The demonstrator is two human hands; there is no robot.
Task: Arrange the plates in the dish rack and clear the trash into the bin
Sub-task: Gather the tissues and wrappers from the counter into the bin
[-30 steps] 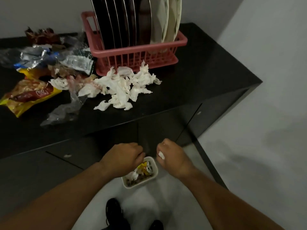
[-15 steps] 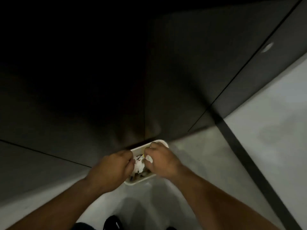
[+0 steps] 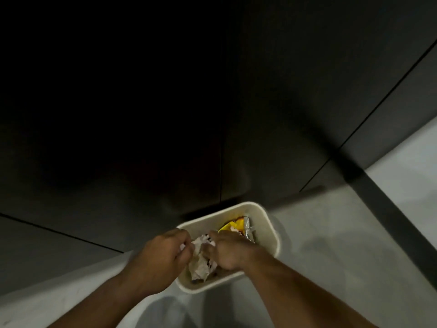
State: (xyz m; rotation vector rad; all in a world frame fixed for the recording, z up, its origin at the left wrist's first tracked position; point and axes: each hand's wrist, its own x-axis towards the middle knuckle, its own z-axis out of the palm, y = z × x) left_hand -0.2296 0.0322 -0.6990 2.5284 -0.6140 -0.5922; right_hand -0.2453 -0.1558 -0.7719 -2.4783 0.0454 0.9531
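the view has dipped since a second ago: the counter, the rack of plates and the heap of trash are out of sight, and only the dark cabinet (image 3: 260,114), the pale floor (image 3: 354,233) and the bin (image 3: 272,223) show. the bin stands on the floor against the cabinet's foot and looks closer than it did.

the left hand (image 3: 163,254) and right hand (image 3: 228,252), apart above the bin a second ago, are now close together and down at its rim. both have their fingers curled in, and between them they pinch a crumpled wad of tissue (image 3: 201,265) whose lower part already hangs inside the bin. a yellow wrapper (image 3: 233,225) lies at the bin's far end, just beyond the right hand; i cannot tell if the hand touches it.

this reads as the drop stage of one load: the tissue is over the right place and only needs letting go. the plates looked racked when last seen, so trash is what's left, and much of it lay on the counter then, so more trips seem likely. scraps clinging to the fingers are the small risk.
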